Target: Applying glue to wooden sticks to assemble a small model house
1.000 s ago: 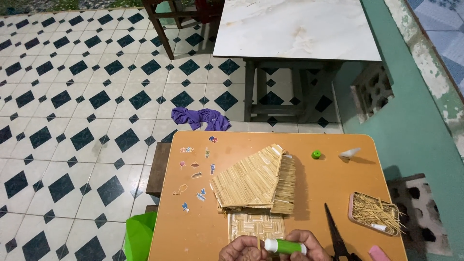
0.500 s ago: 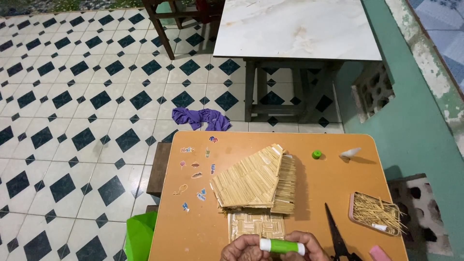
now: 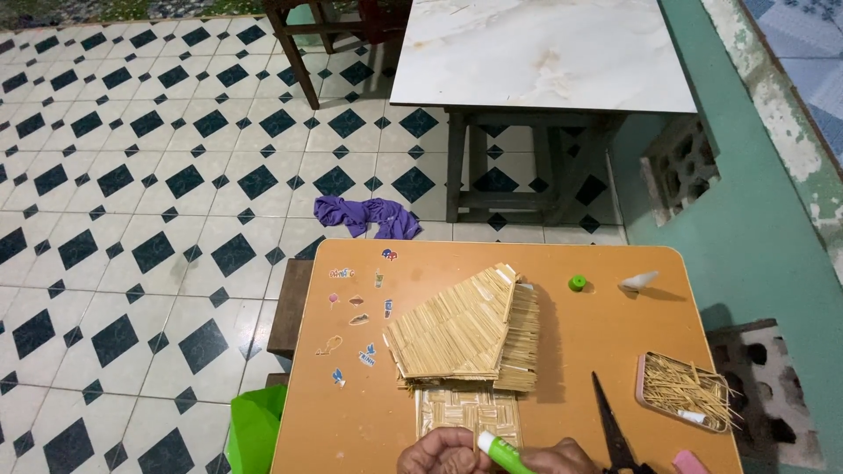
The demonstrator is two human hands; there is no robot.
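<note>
Between my two hands, right at the near edge of the counter [image 3: 615, 325], sits the green-and-white glue stick [image 3: 502, 453]. My right hand [image 3: 553, 459] is closed around its body, the white end tilted up and toward my left. My left hand [image 3: 435, 453] is curled just beside that white end, the two hands close together; whether it pinches anything I cannot tell, since the fingers are mostly cut off by the bottom of the view.

Just beyond my knuckles lies the flat woven panel of toothpicks [image 3: 467, 409], and touching its far edge is the toothpick house roof [image 3: 465, 329], its slanted sheets of sticks laid side by side. To do this well, I judge I should keep the glue tip low and steady, dab thinly so nothing oozes between the sticks, and brace my left hand against the counter so the light panel does not slide.

To the right of my right hand the black scissors [image 3: 610, 421] lie with the blades pointing away from me, near enough to knock. Farther right is the pink tray of loose toothpicks [image 3: 687, 391], with a pink object [image 3: 689, 462] at the corner. Well beyond, the small green cap [image 3: 577, 283] and a white paper scrap [image 3: 638, 280] rest near the far edge. Left of the roof, little stickers [image 3: 356, 320] dot the counter.
</note>
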